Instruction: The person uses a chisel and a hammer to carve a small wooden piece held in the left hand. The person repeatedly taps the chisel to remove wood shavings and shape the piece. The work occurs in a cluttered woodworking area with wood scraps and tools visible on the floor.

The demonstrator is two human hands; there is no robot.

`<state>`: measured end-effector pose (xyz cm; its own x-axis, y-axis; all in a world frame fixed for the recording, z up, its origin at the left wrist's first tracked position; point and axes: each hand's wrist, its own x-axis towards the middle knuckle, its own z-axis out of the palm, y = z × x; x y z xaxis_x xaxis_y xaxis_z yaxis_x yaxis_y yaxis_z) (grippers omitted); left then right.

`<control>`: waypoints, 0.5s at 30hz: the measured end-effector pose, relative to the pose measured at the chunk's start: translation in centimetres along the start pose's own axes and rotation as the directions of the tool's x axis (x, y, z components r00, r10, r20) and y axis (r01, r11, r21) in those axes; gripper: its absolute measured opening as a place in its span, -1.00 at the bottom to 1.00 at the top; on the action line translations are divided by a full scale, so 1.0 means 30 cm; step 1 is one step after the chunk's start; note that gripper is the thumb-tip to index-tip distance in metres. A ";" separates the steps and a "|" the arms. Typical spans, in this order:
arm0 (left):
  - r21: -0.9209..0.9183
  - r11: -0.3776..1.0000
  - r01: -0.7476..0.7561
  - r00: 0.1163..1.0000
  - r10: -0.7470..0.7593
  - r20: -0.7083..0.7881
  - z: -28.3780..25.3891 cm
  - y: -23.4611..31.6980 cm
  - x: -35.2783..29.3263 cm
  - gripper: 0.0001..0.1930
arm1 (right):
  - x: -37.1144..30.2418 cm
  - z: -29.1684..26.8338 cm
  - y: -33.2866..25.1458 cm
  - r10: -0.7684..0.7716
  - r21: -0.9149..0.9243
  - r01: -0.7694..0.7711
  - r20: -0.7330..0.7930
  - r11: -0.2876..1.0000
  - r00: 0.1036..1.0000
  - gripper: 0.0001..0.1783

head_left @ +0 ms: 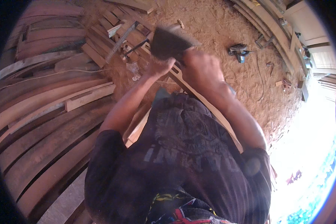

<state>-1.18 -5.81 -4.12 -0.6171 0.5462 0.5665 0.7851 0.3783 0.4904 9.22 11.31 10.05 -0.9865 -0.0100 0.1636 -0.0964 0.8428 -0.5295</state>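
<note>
My right hand (203, 69) is closed round a dark, broad-headed tool (170, 44), held above the work. Motion smears the tool, and I cannot tell its exact kind. Just left of it and lower, my left hand (161, 69) is closed, its fingers partly behind the dark head; what it grips is hidden. Beneath both hands a long timber (188, 86) with cut slots runs slantwise from the far left toward my right side. Part of it passes behind my shirt and right arm.
Stacked boards (52, 97) fill the left side. A metal framing square (120, 43) lies on wood pieces beyond my left hand. On the dirt floor (227, 33) to the right rests a corded power tool (239, 52). Long planks (267, 28) lie at the far right.
</note>
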 end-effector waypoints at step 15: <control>-0.809 0.372 0.454 0.710 -0.700 0.076 -0.245 0.131 0.110 -0.70 | -0.613 0.160 0.391 0.592 0.367 -0.645 0.260 0.670 0.763 -0.57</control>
<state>-0.52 -8.00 4.54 -0.9837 0.1798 0.0086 -0.0310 -0.2161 0.9759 25.61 18.81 -3.17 -0.8439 0.3517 -0.4052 0.5233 0.3732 -0.7661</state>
